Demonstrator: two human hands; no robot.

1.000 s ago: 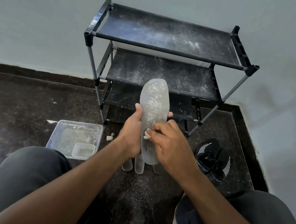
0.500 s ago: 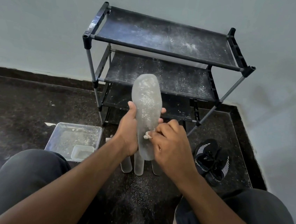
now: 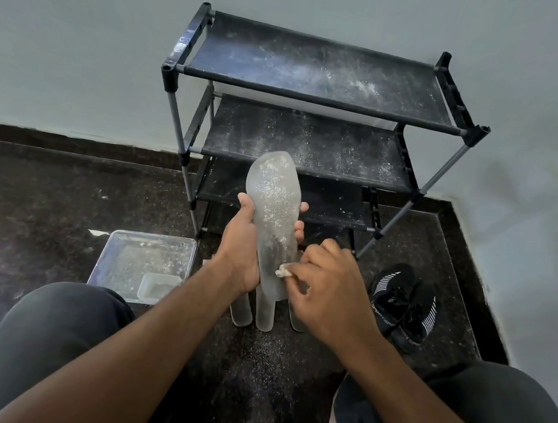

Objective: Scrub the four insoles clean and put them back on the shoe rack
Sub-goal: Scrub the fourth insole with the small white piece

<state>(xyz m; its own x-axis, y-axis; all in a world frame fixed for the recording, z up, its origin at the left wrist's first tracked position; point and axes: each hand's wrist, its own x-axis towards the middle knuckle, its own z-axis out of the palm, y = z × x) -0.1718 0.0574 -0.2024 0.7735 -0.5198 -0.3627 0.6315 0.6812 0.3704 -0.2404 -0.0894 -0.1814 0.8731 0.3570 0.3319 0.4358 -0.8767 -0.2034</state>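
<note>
While the left hand (image 3: 242,252) grips a speckled insole (image 3: 273,217) upright before the shoe rack (image 3: 318,88), the right hand (image 3: 328,285) pinches a small scrub pad (image 3: 284,271) against its heel. Scrubbing likely proceeds toeward next. A clear tray (image 3: 143,262) on the floor holds crumbs and a smaller tub (image 3: 158,287).

Black shoes (image 3: 402,306): white lettering "SPORT", partly legible.

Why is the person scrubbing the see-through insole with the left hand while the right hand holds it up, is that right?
Not quite: the hands are swapped. In the head view the left hand holds the insole up, and the right hand scrubs it with a small white wad.
</note>
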